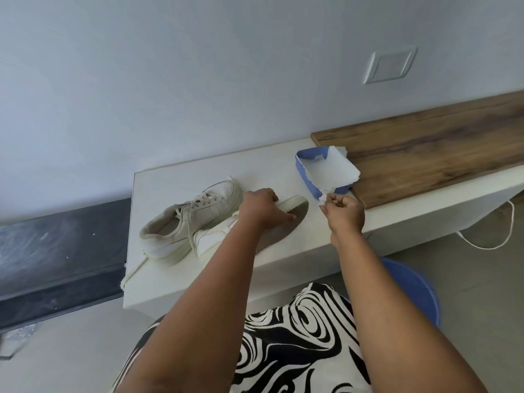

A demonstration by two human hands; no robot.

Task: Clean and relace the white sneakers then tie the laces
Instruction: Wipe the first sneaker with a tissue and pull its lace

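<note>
A person stands at a white tabletop (175, 282) against a pale wall, arms reaching forward. Two white sneakers lie on it. The laced sneaker (187, 219) rests upright at the far left of the pair, its laces still threaded and loose. Touching it on the right, the second sneaker (255, 225) is tipped on its side with its grey sole facing the person.

The left hand (259, 207) presses on the tipped sneaker's sole edge near the toe, fingers curled over the rim to steady it. The right hand (344, 211), just right of that sneaker's toe, has its fingertips pinched together on a small crumpled white tissue (323, 199). Just beyond that hand sits a blue tray (304, 174) lined with torn white paper, beside a wood-grain board (425, 148).

Judging by looks, the sneaker is light, with a soft upper that gives under pressure and a stiff rubber sole. The firm sole edge or heel seems the best place to hold it while wiping; gripping the upper would likely crease it. The tissue is flimsy and may shred if rubbed hard against the textured sole.

A blue basin (419, 290) sits on the floor, below the tabletop on the right.
</note>
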